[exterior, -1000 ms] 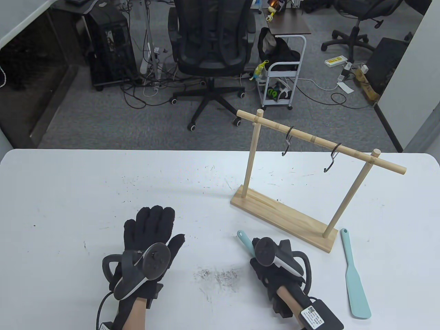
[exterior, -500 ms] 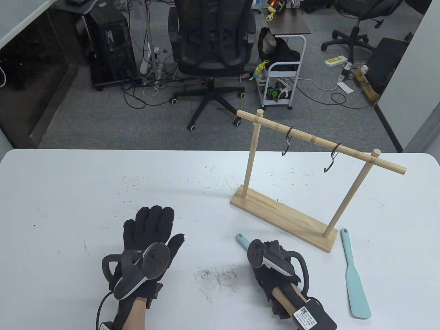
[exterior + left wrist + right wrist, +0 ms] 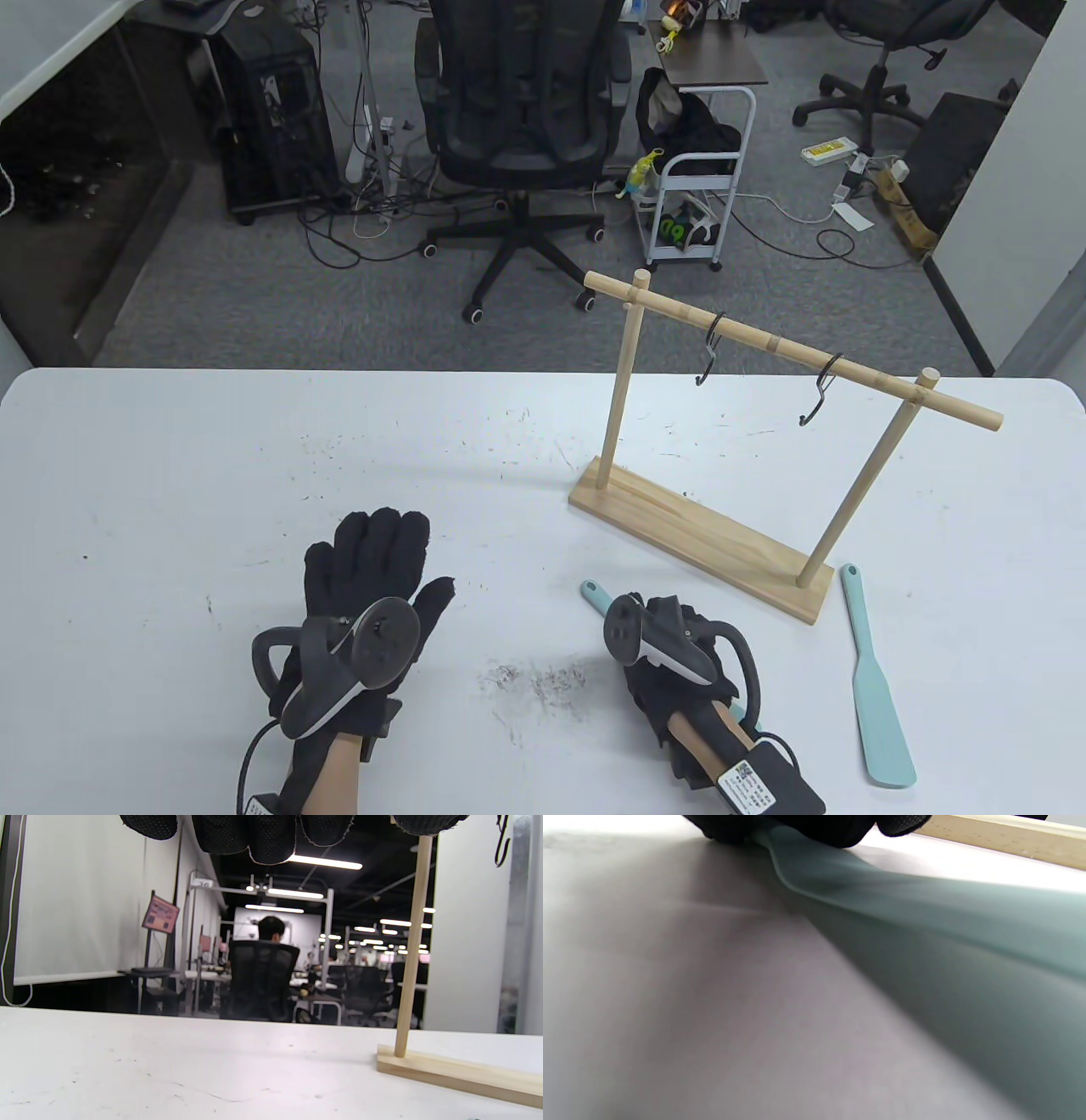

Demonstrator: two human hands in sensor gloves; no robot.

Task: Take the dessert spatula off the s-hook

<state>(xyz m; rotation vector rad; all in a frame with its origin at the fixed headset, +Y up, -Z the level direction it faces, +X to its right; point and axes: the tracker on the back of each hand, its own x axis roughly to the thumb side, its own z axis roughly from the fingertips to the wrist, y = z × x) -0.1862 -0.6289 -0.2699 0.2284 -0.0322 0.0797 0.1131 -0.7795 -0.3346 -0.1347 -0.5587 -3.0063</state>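
The right hand (image 3: 670,658) sits low over the white table (image 3: 170,475), in front of the near end of the wooden rack (image 3: 704,531). It grips a teal dessert spatula (image 3: 594,594): the handle tip with its hanging hole juts out past the fingers toward the upper left in the table view, and a sliver of teal shows again beside the wrist. In the right wrist view the gloved fingers (image 3: 814,825) close over the handle at the top edge, and the blade of the dessert spatula (image 3: 925,921) runs toward the camera, close above or on the tabletop; whether it touches cannot be told. The spatula is off the rack and clear of both hooks.

The left hand (image 3: 369,586) lies flat on the table, palm down, fingers stretched out and together, holding nothing. In the left wrist view only its fingertips (image 3: 250,836) show along the top edge.

The rack stands upright on its plank base, set at a diagonal on the right half of the table. Two black S-hooks hang from its crossbar: the left s-hook (image 3: 711,348) and the right s-hook (image 3: 821,389). Each hangs bare, with nothing on its lower curl.

A second teal spatula (image 3: 874,679) lies flat on the table just right of the rack's near post, handle toward the rack, blade toward the table's front edge. It is well apart from the right hand.

A patch of dark scuff marks (image 3: 534,679) lies on the tabletop between the two hands
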